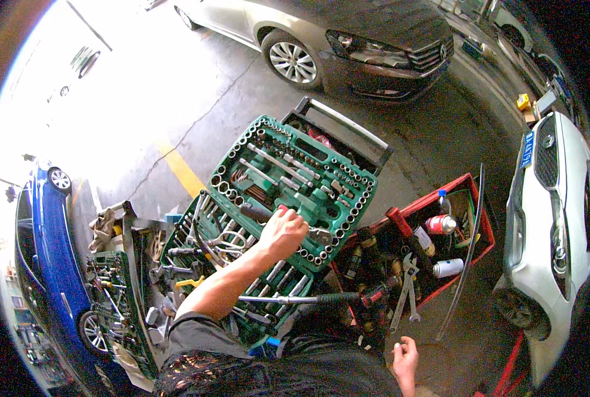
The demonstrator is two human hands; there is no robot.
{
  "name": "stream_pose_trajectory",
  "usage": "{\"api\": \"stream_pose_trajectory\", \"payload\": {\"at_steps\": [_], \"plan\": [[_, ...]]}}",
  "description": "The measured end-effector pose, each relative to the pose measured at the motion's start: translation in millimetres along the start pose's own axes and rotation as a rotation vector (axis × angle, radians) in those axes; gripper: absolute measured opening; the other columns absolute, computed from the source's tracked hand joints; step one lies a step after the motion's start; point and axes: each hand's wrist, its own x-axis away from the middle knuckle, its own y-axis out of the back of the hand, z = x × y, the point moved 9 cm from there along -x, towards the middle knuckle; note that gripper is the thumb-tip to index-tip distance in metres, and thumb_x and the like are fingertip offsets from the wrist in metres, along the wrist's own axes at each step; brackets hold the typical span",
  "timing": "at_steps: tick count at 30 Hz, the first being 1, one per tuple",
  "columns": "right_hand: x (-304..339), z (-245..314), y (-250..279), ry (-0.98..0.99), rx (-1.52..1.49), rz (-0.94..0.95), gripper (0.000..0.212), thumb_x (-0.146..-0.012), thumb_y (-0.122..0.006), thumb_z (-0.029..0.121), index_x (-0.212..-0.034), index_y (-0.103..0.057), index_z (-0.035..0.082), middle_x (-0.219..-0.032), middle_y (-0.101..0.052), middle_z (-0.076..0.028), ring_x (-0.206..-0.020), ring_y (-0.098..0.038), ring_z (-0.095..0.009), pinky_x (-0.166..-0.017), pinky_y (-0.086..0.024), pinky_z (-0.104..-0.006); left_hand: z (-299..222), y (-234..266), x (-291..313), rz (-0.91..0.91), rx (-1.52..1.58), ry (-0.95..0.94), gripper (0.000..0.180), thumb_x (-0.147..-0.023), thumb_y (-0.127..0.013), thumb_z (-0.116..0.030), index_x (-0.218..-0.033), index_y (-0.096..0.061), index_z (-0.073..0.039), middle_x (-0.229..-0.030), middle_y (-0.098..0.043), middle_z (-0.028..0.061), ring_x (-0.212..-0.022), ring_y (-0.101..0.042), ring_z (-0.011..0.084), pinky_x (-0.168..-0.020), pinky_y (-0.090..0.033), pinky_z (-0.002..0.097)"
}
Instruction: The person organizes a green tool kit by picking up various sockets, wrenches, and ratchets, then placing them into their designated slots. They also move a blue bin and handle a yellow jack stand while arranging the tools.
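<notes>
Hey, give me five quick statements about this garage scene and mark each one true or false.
1. The left hand is over the green case. True.
2. The right hand is on the green case. False: it is apart from it, at the lower right.
3. The white can is in the red box. True.
4. The green case is shut. False: it is open.
5. The blue car is at the picture's left. True.
</notes>
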Motion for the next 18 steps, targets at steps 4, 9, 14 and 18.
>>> {"api": "stream_pose_trajectory", "payload": {"at_steps": [4,9,14,18], "plan": [[-15.0,100.1,-13.8,0.112,0.047,0.031,0.039,-0.085,-0.067,0.015,-0.119,-0.053,0.002,-0.08,-0.061,-0.006,-0.07,-0.059,-0.015,-0.068,-0.05,-0.0303,-6.4,33.7,7.9,-0.081,0.006,0.033,0.007,-0.072,-0.06,-0.013,-0.077,-0.058,-0.01,-0.08,-0.058,0.0044,-0.084,-0.055,0.0222,-0.076,-0.044,0.0368],[-16.3,303.2,-70.9,1.0,0.4,-0.01,0.066,-0.072,-0.079,0.027,-0.124,-0.05,0.0,-0.116,-0.057,-0.017,-0.107,-0.053,-0.035,-0.095,-0.043,-0.0455,-60.1,52.5,-11.8,-0.025,0.151,-0.188,0.006,-0.072,-0.061,-0.016,-0.074,-0.058,-0.012,-0.078,-0.056,0.0011,-0.084,-0.054,0.0205,-0.073,-0.043,0.0341],[-55.6,326.5,-139.2,1.03,0.56,0.158,0.051,-0.072,-0.072,0.02,-0.115,-0.052,0.001,-0.105,-0.057,-0.017,-0.094,-0.058,-0.036,-0.079,-0.051,-0.045,-86.9,51.3,-26.3,0.032,0.301,-0.325,0.008,-0.07,-0.064,-0.019,-0.072,-0.058,-0.015,-0.078,-0.057,0.0002,-0.087,-0.054,0.0206,-0.074,-0.043,0.0357],[-84.3,308.9,-134.0,0.748,0.294,0.269,0.039,-0.074,-0.068,0.014,-0.108,-0.053,0.0,-0.09,-0.062,-0.017,-0.082,-0.062,-0.036,-0.071,-0.052,-0.0432,-19.6,56.2,-45.3,-0.183,0.509,-0.084,0.014,-0.072,-0.067,-0.021,-0.074,-0.061,-0.008,-0.083,-0.058,0.0105,-0.078,-0.058,0.0325,-0.069,-0.048,0.0444]]}}
